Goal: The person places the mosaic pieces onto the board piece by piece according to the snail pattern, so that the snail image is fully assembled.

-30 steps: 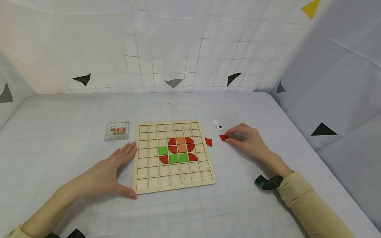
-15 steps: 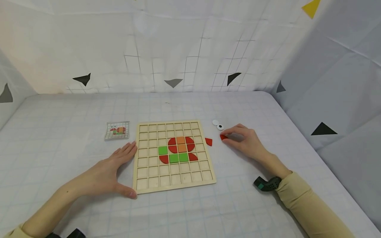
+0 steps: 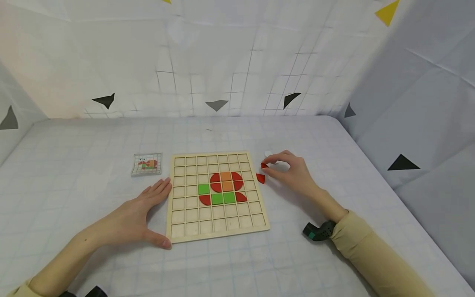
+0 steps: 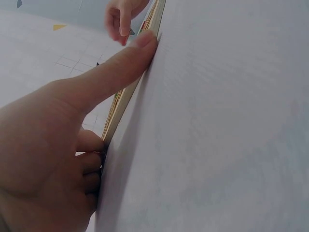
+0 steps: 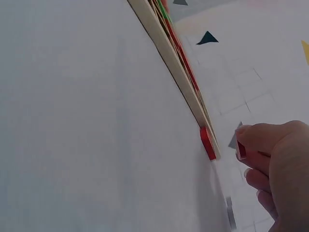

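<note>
In the head view a wooden grid board (image 3: 219, 218) lies mid-table, with red quarter-round, orange square and green square tiles in several of its cells. My left hand (image 3: 130, 218) is spread along the board's left side, fingertips and thumb touching its edge. My right hand (image 3: 291, 171) pinches a red tile (image 3: 264, 166) between thumb and fingers, above the table just right of the board. The right wrist view shows that red tile (image 5: 241, 149) held off the table. Another red tile (image 3: 261, 178) lies against the board's right edge.
A small picture card (image 3: 146, 164) with a coloured grid pattern lies left of the board. Beyond my right hand a white disc (image 3: 268, 154) shows partly; the black-dotted disc is hidden by the hand. White cloth walls stand behind and at the right.
My right hand has lifted the red tile from the table and moved left with it toward the board, covering the dotted disc. My left hand stays in place.
</note>
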A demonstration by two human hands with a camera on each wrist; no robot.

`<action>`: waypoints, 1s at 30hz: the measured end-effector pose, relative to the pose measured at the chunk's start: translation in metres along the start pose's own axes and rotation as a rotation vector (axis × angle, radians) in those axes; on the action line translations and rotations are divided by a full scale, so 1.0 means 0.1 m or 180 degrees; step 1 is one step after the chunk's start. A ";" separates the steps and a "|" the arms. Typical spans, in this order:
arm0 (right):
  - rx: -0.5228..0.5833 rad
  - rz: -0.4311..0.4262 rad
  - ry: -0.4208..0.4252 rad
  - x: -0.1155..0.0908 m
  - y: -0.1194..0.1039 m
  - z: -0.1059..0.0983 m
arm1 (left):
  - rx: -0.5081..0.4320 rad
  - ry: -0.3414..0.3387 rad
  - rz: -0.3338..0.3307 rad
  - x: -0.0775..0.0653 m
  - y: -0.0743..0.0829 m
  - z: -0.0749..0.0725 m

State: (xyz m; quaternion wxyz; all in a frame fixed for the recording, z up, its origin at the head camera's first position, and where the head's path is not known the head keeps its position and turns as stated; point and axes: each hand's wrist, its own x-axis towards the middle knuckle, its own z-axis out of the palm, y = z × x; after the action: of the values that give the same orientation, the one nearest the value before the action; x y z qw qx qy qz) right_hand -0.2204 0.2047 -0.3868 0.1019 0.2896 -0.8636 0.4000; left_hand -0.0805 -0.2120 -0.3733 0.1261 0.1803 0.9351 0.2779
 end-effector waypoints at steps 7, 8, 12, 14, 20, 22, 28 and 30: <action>0.0180 -0.0128 0.0026 0.17 -0.27 0.35 | -0.0002 0.0007 0.0019 0.00 0.00 0.00; 0.0192 -0.0156 0.0025 0.19 -0.33 0.41 | 0.0001 0.0005 0.0008 0.00 0.00 0.00; 0.0230 -0.0290 -0.0045 0.27 -0.54 0.61 | 0.0005 -0.0004 -0.0034 0.01 0.01 0.01; 0.0228 -0.0356 -0.0093 0.29 -0.64 0.69 | 0.0007 -0.0005 -0.0021 0.02 0.00 0.01; 0.0216 -0.0312 -0.0188 0.35 -0.83 0.93 | 0.0039 -0.0006 -0.0030 0.03 0.00 0.02; 0.0203 -0.0250 -0.0217 0.37 -0.89 0.99 | 0.0035 -0.0007 -0.0037 0.03 0.00 0.02; 0.0083 -0.0238 -0.0324 0.38 -1.02 1.12 | 0.0003 -0.0006 -0.0033 0.03 0.00 0.02; 0.0031 -0.0274 -0.0344 0.38 -1.03 1.14 | 0.0010 -0.0003 -0.0027 0.03 0.00 0.02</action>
State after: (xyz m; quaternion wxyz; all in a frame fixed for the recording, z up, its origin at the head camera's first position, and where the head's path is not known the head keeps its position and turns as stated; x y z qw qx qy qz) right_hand -0.1845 0.0503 -0.3817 0.0709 0.3480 -0.8526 0.3832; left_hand -0.0824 -0.2099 -0.3755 0.1275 0.1766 0.9362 0.2759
